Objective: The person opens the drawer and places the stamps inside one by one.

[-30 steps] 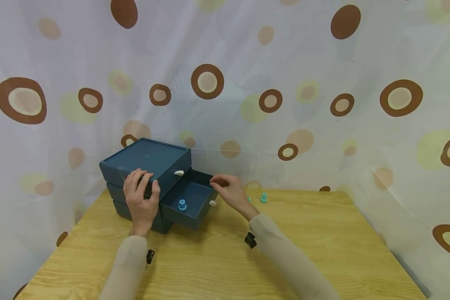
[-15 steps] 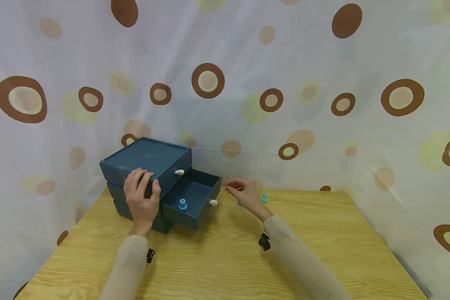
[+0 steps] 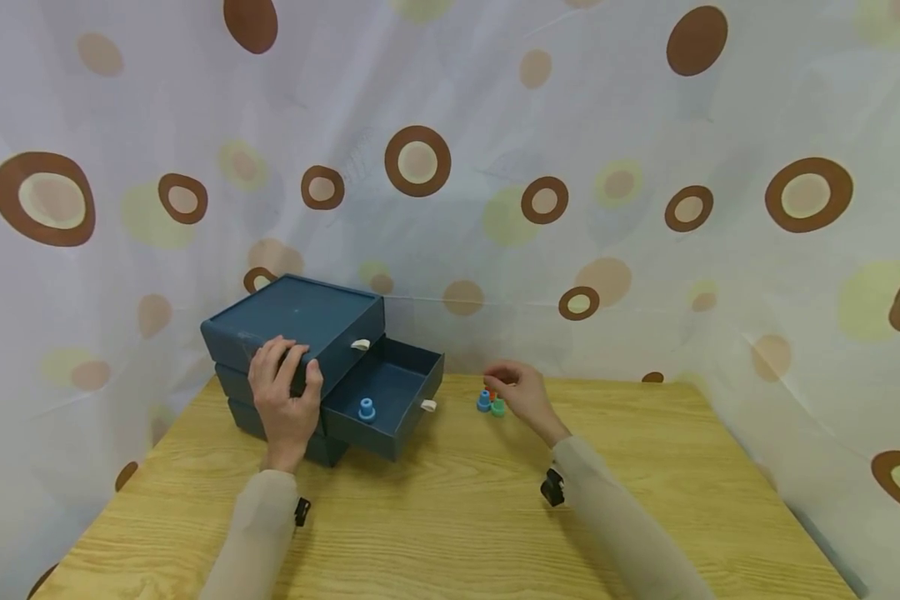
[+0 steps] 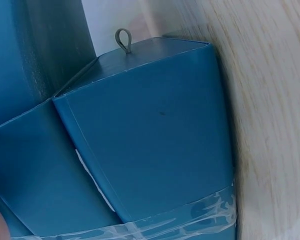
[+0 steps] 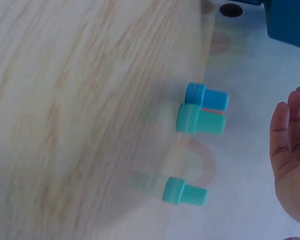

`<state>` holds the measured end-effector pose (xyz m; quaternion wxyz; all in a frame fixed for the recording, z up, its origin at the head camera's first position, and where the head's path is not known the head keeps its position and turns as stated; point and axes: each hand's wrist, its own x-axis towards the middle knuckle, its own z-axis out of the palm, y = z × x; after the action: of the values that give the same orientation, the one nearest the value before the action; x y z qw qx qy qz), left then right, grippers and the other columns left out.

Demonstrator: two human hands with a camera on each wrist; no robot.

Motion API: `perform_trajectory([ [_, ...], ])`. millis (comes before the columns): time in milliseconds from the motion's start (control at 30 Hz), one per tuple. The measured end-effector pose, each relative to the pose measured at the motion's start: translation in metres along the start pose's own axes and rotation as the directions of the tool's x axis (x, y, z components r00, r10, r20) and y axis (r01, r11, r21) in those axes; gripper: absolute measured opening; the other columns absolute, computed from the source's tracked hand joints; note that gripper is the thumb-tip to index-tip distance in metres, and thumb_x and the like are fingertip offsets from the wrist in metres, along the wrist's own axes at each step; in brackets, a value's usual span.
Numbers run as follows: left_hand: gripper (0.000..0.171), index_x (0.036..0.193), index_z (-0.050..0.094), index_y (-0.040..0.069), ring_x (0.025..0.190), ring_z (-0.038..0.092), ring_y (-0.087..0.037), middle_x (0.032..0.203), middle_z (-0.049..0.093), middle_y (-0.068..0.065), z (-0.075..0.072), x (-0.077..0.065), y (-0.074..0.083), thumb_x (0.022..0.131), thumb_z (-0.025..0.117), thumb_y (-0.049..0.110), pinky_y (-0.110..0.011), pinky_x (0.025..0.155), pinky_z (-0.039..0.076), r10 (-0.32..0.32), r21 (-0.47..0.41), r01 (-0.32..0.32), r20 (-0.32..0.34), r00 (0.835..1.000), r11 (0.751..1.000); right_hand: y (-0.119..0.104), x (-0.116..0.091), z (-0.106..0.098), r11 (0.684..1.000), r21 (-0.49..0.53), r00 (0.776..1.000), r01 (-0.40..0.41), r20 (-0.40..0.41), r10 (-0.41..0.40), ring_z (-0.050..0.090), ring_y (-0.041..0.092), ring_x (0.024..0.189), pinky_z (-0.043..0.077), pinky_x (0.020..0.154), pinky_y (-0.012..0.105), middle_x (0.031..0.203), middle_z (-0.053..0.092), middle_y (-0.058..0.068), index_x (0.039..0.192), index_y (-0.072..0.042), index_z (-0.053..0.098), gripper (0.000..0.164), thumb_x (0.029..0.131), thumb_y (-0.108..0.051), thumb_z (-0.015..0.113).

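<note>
My left hand rests against the near side of a stack of dark blue drawer boxes, fingertips at the top edge. The middle drawer is pulled out, and one small blue stepped plastic piece stands in it. My right hand hovers over a cluster on the table: a blue piece, an orange piece and a green piece. In the right wrist view its fingers are extended beside the cluster. Another teal piece stands apart; the hand hides it in the head view.
A white patterned curtain hangs behind the wooden table. White loop tabs stick out from the drawer fronts, including the pulled-out drawer's tab. Clear tape crosses the box side in the left wrist view.
My right hand has moved right, from the drawer's far corner to above the small pieces, uncovering the blue, orange and green ones. My left hand and the drawer have stayed put.
</note>
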<state>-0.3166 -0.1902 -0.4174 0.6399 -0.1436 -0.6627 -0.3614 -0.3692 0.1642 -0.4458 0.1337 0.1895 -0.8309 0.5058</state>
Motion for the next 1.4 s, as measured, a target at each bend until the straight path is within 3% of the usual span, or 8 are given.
perform_trajectory([
  [133, 0.031, 0.101, 0.074, 0.003, 0.117, 0.056, -0.038, 0.109, 0.067, -0.019, 0.0, -0.001, 0.0, 0.091, 0.059, 0.028, -0.058, 0.111, 0.031, -0.002, 0.0, 0.002, -0.011, 1.0, 1.0, 0.008, -0.001, -0.005, 0.999, 0.015, 0.999, -0.034, 0.021, 0.034, 0.068, 0.038, 0.089, 0.059, 0.069, 0.037, 0.099, 0.072, 0.019, 0.105, -0.006, 0.073, 0.015, 0.093, -0.013, 0.066],
  [267, 0.031, 0.1, 0.074, 0.003, 0.118, 0.056, -0.038, 0.109, 0.067, -0.019, 0.0, -0.001, -0.001, 0.091, 0.059, 0.028, -0.057, 0.111, 0.031, -0.004, -0.001, 0.004, -0.017, 1.0, 1.0, 0.015, -0.003, -0.008, 0.998, 0.003, 0.997, -0.068, 0.042, 0.068, 0.066, 0.043, 0.09, 0.056, 0.065, 0.03, 0.101, 0.072, 0.021, 0.107, 0.001, 0.07, 0.019, 0.094, -0.011, 0.064],
  [433, 0.03, 0.101, 0.074, 0.003, 0.118, 0.056, -0.038, 0.11, 0.067, -0.019, 0.002, -0.001, -0.002, 0.09, 0.06, 0.027, -0.058, 0.111, 0.031, 0.0, -0.004, 0.0, -0.007, 1.0, 1.0, 0.021, -0.007, -0.012, 0.986, -0.055, 0.987, -0.156, 0.034, 0.158, 0.068, 0.032, 0.089, 0.055, 0.064, 0.025, 0.102, 0.072, 0.014, 0.108, 0.0, 0.072, 0.022, 0.094, -0.015, 0.065],
  [667, 0.031, 0.101, 0.074, 0.004, 0.118, 0.056, -0.037, 0.11, 0.067, -0.018, 0.002, 0.0, -0.001, 0.091, 0.059, 0.029, -0.057, 0.111, 0.031, -0.004, 0.005, 0.004, -0.012, 1.0, 1.0, 0.02, -0.007, -0.016, 0.977, -0.055, 0.976, -0.205, 0.059, 0.208, 0.068, 0.035, 0.094, 0.059, 0.072, 0.041, 0.11, 0.069, 0.017, 0.109, 0.0, 0.071, 0.021, 0.093, -0.012, 0.065],
  [1000, 0.033, 0.101, 0.073, 0.003, 0.117, 0.056, -0.037, 0.109, 0.067, -0.018, 0.002, -0.001, -0.001, 0.093, 0.057, 0.031, -0.055, 0.112, 0.032, 0.0, 0.019, 0.0, 0.0, 1.0, 1.0, 0.025, -0.009, -0.016, 0.971, -0.055, 0.968, -0.235, 0.077, 0.238, 0.067, 0.032, 0.095, 0.058, 0.077, 0.046, 0.114, 0.068, 0.018, 0.111, 0.002, 0.071, 0.021, 0.094, -0.008, 0.062],
  [1400, 0.03, 0.103, 0.073, 0.004, 0.12, 0.055, -0.036, 0.111, 0.067, -0.018, 0.0, -0.002, 0.001, 0.091, 0.059, 0.027, -0.056, 0.112, 0.03, -0.023, 0.017, 0.023, 0.017, 1.0, 1.0, 0.029, -0.011, -0.011, 0.974, -0.109, 0.969, -0.196, 0.129, 0.21, 0.067, 0.033, 0.102, 0.059, 0.073, 0.039, 0.121, 0.066, 0.021, 0.12, 0.002, 0.067, 0.028, 0.093, -0.005, 0.062],
])
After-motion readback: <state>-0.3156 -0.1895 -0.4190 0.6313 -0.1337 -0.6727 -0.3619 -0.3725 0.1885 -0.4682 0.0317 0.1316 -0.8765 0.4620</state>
